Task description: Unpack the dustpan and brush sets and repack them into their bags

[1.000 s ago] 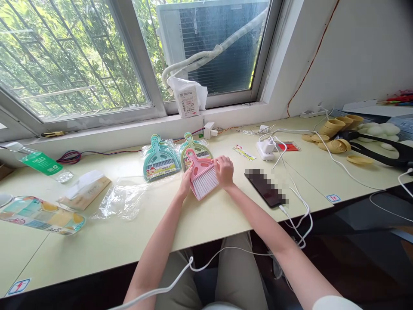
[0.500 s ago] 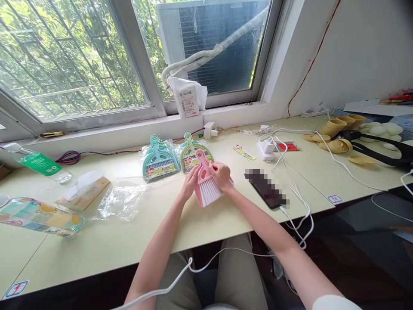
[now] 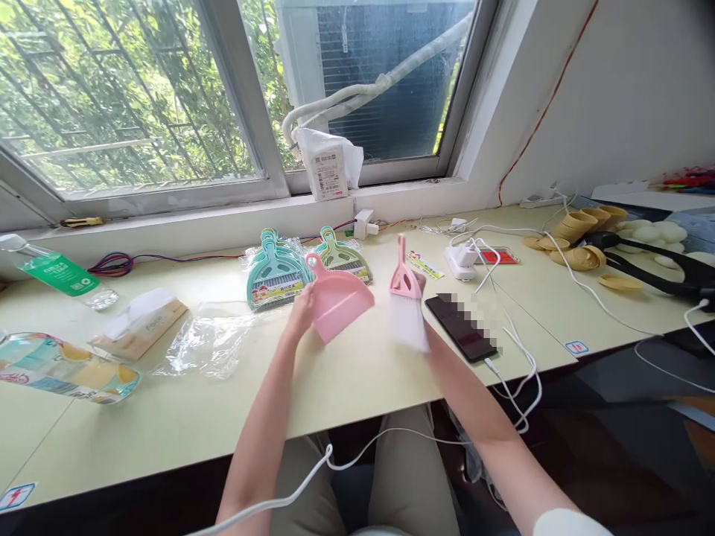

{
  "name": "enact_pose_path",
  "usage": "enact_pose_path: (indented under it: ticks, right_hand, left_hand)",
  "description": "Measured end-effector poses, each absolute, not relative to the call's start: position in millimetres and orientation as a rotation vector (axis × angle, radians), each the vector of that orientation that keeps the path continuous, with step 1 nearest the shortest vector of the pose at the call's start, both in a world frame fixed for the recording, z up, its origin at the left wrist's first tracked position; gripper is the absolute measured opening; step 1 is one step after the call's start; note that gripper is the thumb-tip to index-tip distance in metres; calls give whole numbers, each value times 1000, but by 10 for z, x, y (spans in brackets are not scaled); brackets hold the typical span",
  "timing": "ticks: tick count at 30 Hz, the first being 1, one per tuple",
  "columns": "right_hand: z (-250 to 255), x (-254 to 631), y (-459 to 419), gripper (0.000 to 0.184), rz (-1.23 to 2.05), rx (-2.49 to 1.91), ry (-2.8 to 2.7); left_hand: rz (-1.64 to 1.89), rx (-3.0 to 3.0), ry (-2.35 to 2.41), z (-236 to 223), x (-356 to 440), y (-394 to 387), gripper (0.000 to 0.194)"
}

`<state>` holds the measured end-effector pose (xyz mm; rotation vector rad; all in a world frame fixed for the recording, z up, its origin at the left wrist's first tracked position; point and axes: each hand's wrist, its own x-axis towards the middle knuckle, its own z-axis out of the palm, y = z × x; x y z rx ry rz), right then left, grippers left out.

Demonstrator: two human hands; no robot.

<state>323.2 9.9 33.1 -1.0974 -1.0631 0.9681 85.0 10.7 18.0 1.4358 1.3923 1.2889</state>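
A pink dustpan [image 3: 342, 304] is in my left hand [image 3: 303, 309], gripped at its left edge, with its handle pointing up. To its right, a pink hand brush [image 3: 406, 286] with white bristles is held upright by my right hand [image 3: 420, 283], mostly hidden behind it. The bristles hang down and are slightly blurred. A gap separates brush and dustpan. Behind the dustpan lie teal dustpan-and-brush sets [image 3: 273, 272] and a green set [image 3: 345, 260], both in clear wrapping with printed labels.
Left of my hands lie clear plastic bags [image 3: 206, 342], a tissue pack [image 3: 139, 324] and two bottles, one with a green label [image 3: 59, 274]. On the right are a phone [image 3: 461, 327], a printed card strip [image 3: 424, 266], a white charger [image 3: 462, 260] and loose cables.
The brush has come away from the dustpan. My right hand has moved right with the brush, while my left hand has shifted left with the dustpan.
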Motion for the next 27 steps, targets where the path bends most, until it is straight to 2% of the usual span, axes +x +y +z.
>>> enact_pose_path:
  ticks: [2, 5, 11, 15, 18, 20, 23, 27]
  right_hand:
    - [358, 3356, 136, 45, 658, -1222, -1101]
    - [315, 3444, 216, 44, 289, -1543, -1384]
    - [111, 3411, 321, 37, 106, -1849, -1832]
    - [48, 3469, 365, 22, 160, -1775, -1838]
    - [6, 3537, 405, 25, 136, -1731, -1857]
    - [-24, 3575, 437, 19, 206, -1749, -1888]
    - [-34, 3632, 482, 17, 504, -1690, -1791]
    - [73, 3675, 479, 39, 1025, -1246, -1504]
  left_hand:
    - [1288, 1517, 1433, 207, 626, 146, 37]
    - [1102, 1730, 1559, 272, 451, 122, 40]
    - [719, 1842, 2070, 259, 483, 68, 38]
    - [772, 1784, 2160, 214, 491, 82, 33]
    - [790, 1754, 2165, 178, 478, 93, 29]
    - [778, 1767, 2128, 146, 472, 103, 29]
    - [881, 1789, 2056, 118, 470, 128, 28]
    - [1260, 1576, 1871, 182, 479, 160, 30]
